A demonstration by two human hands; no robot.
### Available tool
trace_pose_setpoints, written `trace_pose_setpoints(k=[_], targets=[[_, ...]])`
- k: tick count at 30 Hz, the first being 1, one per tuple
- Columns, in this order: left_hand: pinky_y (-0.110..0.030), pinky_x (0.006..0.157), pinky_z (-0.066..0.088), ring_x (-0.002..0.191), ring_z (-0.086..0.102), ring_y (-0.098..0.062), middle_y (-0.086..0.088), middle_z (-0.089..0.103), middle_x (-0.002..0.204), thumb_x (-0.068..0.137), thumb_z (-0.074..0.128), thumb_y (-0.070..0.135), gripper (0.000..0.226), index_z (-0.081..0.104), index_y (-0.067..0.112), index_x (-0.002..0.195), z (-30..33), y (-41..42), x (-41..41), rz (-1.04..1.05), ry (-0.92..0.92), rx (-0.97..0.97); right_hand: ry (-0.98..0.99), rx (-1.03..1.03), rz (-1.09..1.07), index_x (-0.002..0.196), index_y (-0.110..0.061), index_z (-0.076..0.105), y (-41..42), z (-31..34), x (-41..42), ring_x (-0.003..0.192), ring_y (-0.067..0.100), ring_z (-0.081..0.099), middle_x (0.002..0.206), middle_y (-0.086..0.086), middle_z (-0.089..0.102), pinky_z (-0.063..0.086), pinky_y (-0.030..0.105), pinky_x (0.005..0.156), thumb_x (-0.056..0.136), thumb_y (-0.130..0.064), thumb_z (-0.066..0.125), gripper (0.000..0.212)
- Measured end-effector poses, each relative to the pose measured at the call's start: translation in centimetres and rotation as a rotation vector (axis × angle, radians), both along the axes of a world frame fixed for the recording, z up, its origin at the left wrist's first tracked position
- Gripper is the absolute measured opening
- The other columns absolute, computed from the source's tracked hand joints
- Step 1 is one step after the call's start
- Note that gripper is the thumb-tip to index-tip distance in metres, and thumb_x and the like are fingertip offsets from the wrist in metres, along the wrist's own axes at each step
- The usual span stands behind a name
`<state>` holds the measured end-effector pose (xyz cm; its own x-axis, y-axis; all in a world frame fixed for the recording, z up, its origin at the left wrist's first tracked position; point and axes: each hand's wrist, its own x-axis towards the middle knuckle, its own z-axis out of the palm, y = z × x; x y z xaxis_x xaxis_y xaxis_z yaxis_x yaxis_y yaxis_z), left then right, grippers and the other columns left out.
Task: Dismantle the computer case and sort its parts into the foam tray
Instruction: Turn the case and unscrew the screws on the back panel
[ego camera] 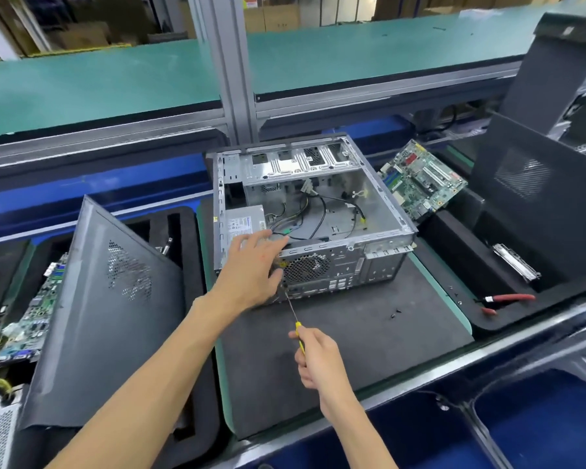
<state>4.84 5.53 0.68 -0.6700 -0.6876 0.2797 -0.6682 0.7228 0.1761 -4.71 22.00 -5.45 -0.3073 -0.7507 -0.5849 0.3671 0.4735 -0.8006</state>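
Note:
An open metal computer case lies on its side on a grey mat, rear panel facing me. Loose cables and a grey power supply remain inside. My left hand rests on the case's rear left corner, fingers spread over the edge next to the power supply. My right hand grips a yellow-handled screwdriver whose tip meets the rear panel just below my left hand. A green motherboard leans in the black foam tray to the right.
A dark side panel leans over the left foam tray, with another motherboard beside it. Red-handled pliers and a metal bracket lie in the right tray. A second panel stands far right. Small screws dot the mat.

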Motion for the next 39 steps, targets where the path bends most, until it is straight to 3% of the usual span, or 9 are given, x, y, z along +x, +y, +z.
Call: trace_pose_setpoints(k=[5,15,21,23,28,32,34,36,39], targets=[[-0.037,0.112,0.013,0.121,0.052,-0.016,0.002,0.064,0.128,0.091,0.066,0.024,0.044,0.058,0.024,0.134,0.8,-1.3,-0.3,-0.09,0.041,0.1,-0.009,-0.013,-0.021,0.104,-0.011,0.066,-0.3,-0.4,0.1,0.043,0.009,0.024,0.054,-0.005,0.039,0.018,0.022,0.04,0.105,-0.03,0.049,0.025],[-0.026,0.106,0.015,0.117,0.043,-0.013,0.0,0.068,0.118,0.087,0.071,0.016,0.04,0.066,0.019,0.127,1.0,-1.1,0.0,-0.108,0.179,0.127,-0.018,-0.005,-0.066,0.104,-0.011,0.069,-0.3,-0.2,0.2,0.042,0.008,0.024,0.053,-0.007,0.038,0.019,0.021,0.039,0.105,-0.031,0.052,0.026],[-0.03,0.107,0.017,0.115,0.049,-0.015,0.002,0.069,0.117,0.087,0.071,0.018,0.042,0.065,0.021,0.129,1.0,-1.0,-0.1,-0.109,0.159,0.131,-0.601,-0.007,-0.104,0.107,0.004,0.065,-0.3,-0.1,0.5,0.047,0.01,0.032,0.062,0.001,0.044,0.021,0.021,0.04,0.107,-0.023,0.039,0.037],[-0.032,0.109,0.019,0.115,0.05,-0.016,0.002,0.069,0.117,0.087,0.07,0.019,0.043,0.065,0.021,0.129,1.0,-1.1,-0.1,-0.1,0.151,0.128,-0.647,-0.048,-0.097,0.102,0.001,0.061,-0.1,0.0,0.9,0.049,0.012,0.04,0.066,0.004,0.051,0.027,0.022,0.04,0.109,-0.023,0.039,0.033],[-0.035,0.11,0.021,0.117,0.052,-0.018,0.002,0.069,0.118,0.087,0.068,0.023,0.042,0.065,0.021,0.129,0.8,-1.1,-0.1,-0.09,0.129,0.115,0.036,-0.054,-0.04,0.092,-0.008,0.063,0.2,-0.5,2.2,0.041,0.011,0.036,0.054,-0.003,0.052,0.031,0.027,0.039,0.109,-0.034,0.039,0.039],[-0.034,0.108,0.023,0.114,0.052,-0.018,0.003,0.07,0.113,0.084,0.064,0.027,0.043,0.067,0.022,0.127,0.8,-1.0,0.0,-0.09,0.141,0.115,0.553,-0.053,0.027,0.084,-0.023,0.065,-0.1,-0.6,3.4,0.061,0.017,0.059,0.063,-0.005,0.061,0.05,0.04,0.067,0.109,-0.036,0.036,0.04],[-0.031,0.105,0.022,0.112,0.049,-0.014,0.002,0.07,0.112,0.083,0.064,0.027,0.043,0.067,0.022,0.125,0.8,-1.0,0.0,-0.091,0.161,0.115,0.293,-0.044,-0.056,0.087,-0.017,0.066,-0.2,-0.3,3.4,0.049,0.014,0.047,0.058,-0.005,0.053,0.043,0.036,0.051,0.109,-0.036,0.041,0.038],[-0.029,0.104,0.021,0.113,0.05,-0.014,0.001,0.07,0.114,0.082,0.061,0.029,0.045,0.068,0.022,0.125,0.9,-0.9,-0.1,-0.089,0.154,0.117,-0.403,-0.085,-0.239,0.09,-0.006,0.064,-0.2,-0.4,2.6,0.039,0.009,0.025,0.055,-0.004,0.037,0.022,0.025,0.035,0.105,-0.029,0.052,0.03],[-0.033,0.106,0.023,0.115,0.055,-0.021,0.0,0.07,0.116,0.083,0.062,0.03,0.044,0.067,0.022,0.126,1.0,-1.0,-0.1,-0.083,0.12,0.119,-1.29,-0.163,-0.374,0.096,-0.002,0.065,0.5,-0.6,2.1,0.039,0.006,0.016,0.056,-0.005,0.028,0.013,0.02,0.032,0.096,-0.025,0.059,0.024]])
